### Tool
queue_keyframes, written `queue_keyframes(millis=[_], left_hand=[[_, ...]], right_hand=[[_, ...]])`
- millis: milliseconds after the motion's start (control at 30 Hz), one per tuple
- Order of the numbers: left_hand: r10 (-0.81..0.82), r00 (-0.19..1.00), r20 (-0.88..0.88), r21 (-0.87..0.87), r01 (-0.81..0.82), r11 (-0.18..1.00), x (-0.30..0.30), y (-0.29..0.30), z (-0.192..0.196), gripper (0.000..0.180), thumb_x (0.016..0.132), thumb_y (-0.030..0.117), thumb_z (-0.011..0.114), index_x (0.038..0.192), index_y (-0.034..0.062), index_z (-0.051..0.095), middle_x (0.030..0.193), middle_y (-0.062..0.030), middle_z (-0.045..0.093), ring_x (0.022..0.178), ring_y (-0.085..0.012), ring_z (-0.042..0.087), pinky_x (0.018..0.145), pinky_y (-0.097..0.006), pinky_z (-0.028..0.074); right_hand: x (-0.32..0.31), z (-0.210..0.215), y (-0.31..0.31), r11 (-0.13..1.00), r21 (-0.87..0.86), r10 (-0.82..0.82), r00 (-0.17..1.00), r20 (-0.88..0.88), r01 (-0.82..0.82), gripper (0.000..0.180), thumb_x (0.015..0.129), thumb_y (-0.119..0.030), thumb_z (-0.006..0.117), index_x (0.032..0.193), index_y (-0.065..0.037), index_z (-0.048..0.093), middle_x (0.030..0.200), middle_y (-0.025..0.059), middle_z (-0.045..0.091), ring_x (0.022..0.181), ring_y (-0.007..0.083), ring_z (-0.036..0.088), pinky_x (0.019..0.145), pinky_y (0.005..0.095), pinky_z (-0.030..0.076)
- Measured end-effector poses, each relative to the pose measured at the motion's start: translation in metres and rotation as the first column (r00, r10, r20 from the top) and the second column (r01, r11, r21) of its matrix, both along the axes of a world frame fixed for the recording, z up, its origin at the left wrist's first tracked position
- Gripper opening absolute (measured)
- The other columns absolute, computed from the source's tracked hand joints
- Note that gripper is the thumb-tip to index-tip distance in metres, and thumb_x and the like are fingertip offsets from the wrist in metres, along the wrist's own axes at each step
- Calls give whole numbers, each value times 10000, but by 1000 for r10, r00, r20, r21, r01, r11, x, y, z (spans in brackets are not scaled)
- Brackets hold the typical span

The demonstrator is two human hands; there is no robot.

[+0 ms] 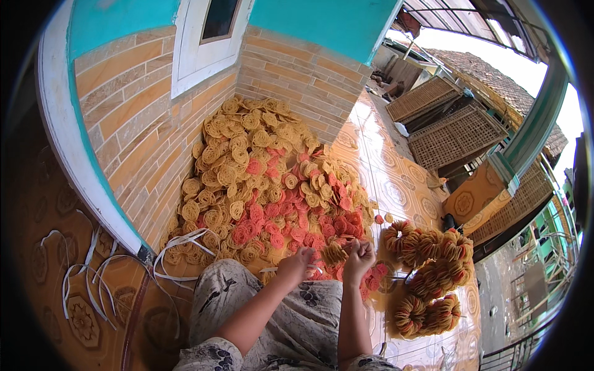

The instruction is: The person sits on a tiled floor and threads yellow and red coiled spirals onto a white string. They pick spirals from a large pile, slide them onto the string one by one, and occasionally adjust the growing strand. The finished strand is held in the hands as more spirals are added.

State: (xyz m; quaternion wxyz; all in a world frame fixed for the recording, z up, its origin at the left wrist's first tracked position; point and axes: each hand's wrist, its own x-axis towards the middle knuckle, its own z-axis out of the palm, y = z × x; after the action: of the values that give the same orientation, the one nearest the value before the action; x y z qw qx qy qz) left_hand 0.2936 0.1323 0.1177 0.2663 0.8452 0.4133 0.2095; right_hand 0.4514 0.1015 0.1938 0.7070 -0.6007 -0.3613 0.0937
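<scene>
My left hand (296, 267) is closed on a thin white strip (317, 269), whose ends show on both sides of the fingers. Beside it my right hand (359, 261) is raised with its fingers pinched together; what they grip is too small to tell. A small bunch of tan lacy crackers (335, 252) hangs between the hands, close to the right fingers. Just beyond lies a large heap of round, coiled crackers (247, 154), mostly tan. Pink-red crackers (263, 222) are mixed through its middle and near side.
Ring-shaped bundles of strung crackers (427, 315) stand on the tiled floor at the right. Loose white strips (93, 272) lie at the left. A stone-faced wall (139, 114) borders the heap. Woven drying racks (458, 136) lean outside, behind a tiled pillar base (473, 201).
</scene>
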Motion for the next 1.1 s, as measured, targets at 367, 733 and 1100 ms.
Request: queue_keyframes(millis=[367,733,1100], left_hand=[[-64,899,-433,-67,38,997,4,31,-57,725,718,445,792,1275,113,468,1132,-87,617,927,-291,654,714,-402,538],[-56,787,-614,-74,12,997,-11,43,-48,759,626,391,838,1249,131,492,1088,-67,645,976,-241,648,756,-364,527],[-46,847,-529,-61,16,998,-24,56,-34,885,696,489,789,1398,118,398,1322,-139,501,920,-294,665,718,-395,552]], right_hand=[[84,-131,25,963,32,-246,918,-312,269,330,868,112,550,740,-87,321,691,-13,370,630,72,446,582,232,427],[112,-178,39,917,-118,-397,857,-329,380,326,778,173,476,781,-111,315,697,22,428,548,125,492,472,301,475],[121,-195,50,946,-128,-323,839,-437,298,243,839,114,547,855,-69,388,772,64,506,614,193,598,555,309,517]])
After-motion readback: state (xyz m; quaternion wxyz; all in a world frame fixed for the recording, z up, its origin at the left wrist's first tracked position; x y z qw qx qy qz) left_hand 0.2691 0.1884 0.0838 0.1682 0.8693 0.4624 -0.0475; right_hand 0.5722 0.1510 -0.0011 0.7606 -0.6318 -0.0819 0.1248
